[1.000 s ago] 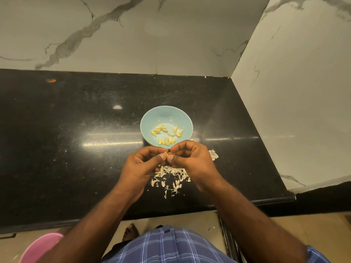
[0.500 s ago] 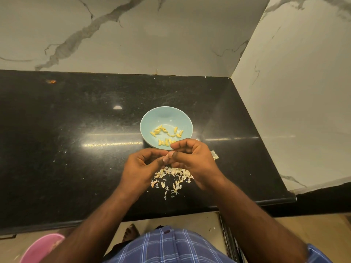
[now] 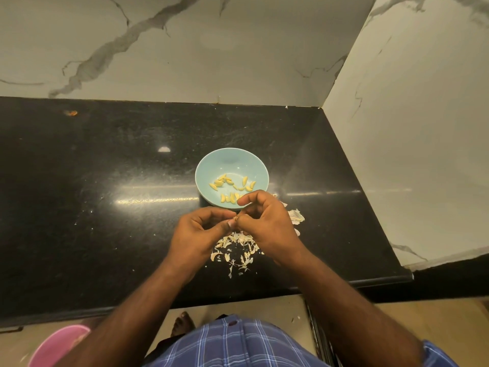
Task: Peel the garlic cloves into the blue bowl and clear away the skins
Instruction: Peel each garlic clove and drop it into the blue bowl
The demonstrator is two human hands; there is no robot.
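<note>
A blue bowl (image 3: 211, 165) stands on the black counter (image 3: 105, 207) and holds several peeled yellow garlic cloves (image 3: 229, 197). Just in front of it my left hand (image 3: 201, 231) and my right hand (image 3: 267, 223) meet fingertip to fingertip, both pinching one small garlic clove (image 3: 235, 218) that is mostly hidden between the fingers. Below the hands a loose pile of pale garlic skins (image 3: 238, 250) lies on the counter. A larger piece of garlic (image 3: 296, 215) rests to the right of my right hand.
Marble walls close the counter at the back and on the right (image 3: 397, 128). The counter's front edge runs just under my forearms. A pink tub (image 3: 58, 343) stands on the floor at the lower left, and a bare foot shows beside it.
Both hands stay together over the skins. My right hand's fingers have shifted slightly on the clove; the pile of skins shows a bit more below.
</note>
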